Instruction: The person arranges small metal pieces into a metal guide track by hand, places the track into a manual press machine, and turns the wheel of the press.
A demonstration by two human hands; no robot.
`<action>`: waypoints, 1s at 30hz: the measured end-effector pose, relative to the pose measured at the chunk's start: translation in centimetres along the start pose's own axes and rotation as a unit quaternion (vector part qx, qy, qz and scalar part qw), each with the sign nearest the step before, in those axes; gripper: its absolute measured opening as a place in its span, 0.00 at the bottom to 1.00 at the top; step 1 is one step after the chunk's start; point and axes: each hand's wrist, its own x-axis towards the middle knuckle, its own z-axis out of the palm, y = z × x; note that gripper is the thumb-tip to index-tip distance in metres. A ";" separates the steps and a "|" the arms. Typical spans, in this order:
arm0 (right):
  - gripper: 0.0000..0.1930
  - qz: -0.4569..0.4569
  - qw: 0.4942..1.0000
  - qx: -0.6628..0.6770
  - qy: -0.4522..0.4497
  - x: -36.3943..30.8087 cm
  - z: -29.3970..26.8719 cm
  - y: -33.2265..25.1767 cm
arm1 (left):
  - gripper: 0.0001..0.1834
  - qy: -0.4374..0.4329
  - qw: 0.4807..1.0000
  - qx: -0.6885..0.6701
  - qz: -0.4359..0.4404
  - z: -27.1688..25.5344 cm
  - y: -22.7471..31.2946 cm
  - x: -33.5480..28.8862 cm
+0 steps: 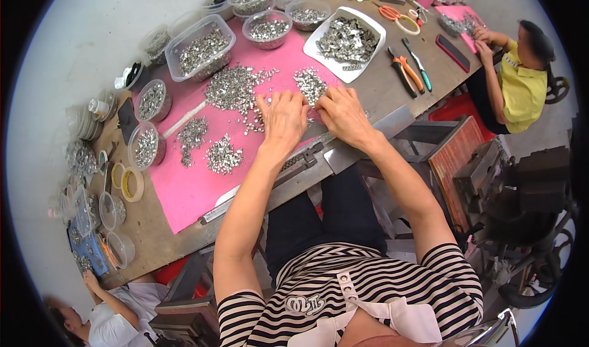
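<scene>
Head view shows both bare hands working close together over a bright pink mat [178, 190] on a brown bench [383, 89]. The left hand [286, 117] is palm down, its fingers bent toward the mat beside scattered small, shiny silver metal pieces [253, 122]; the right hand [343, 117] sits just beside it, fingers curled with the tips pointing inward. Both sets of fingertips are largely hidden, so whether they pinch a piece cannot be told. Just beyond the hands lies a small heap of silver pieces [310, 84], with a larger, spread-out silver pile [232, 88] to its left; two more little mounds, a greyish one [193, 137] and a brighter one [224, 155], lie left of the left forearm. A long grey metal rail [300, 160] runs along the near edge, partly under that forearm. Behind the large pile stands a clear rectangular plastic tub [213, 69] of similar pieces, and beyond the right hand a white tray [378, 37] holds larger metal bits. Farther right lie orange-and-black pliers [410, 74] and a red-edged dark phone [453, 53], near a co-worker in a yellow shirt [524, 89].
</scene>
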 end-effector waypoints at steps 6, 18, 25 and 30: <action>0.04 0.018 0.998 0.045 0.034 -0.9 -0.6 0.8 | 0.06 -0.002 1.000 -0.003 0.012 0.4 0.1 0.8; 0.04 -0.014 0.999 -0.021 0.041 -0.3 0.9 0.1 | 0.06 0.003 0.998 -0.069 0.007 -2.3 -0.1 0.2; 0.04 -0.024 0.998 -0.026 0.044 0.0 1.3 0.1 | 0.04 -0.066 0.994 -0.081 -0.037 -7.4 -2.0 -7.2; 0.04 0.003 0.999 0.023 0.022 0.2 1.3 0.6 | 0.03 -0.057 0.996 -0.051 -0.050 -8.0 -1.4 -8.0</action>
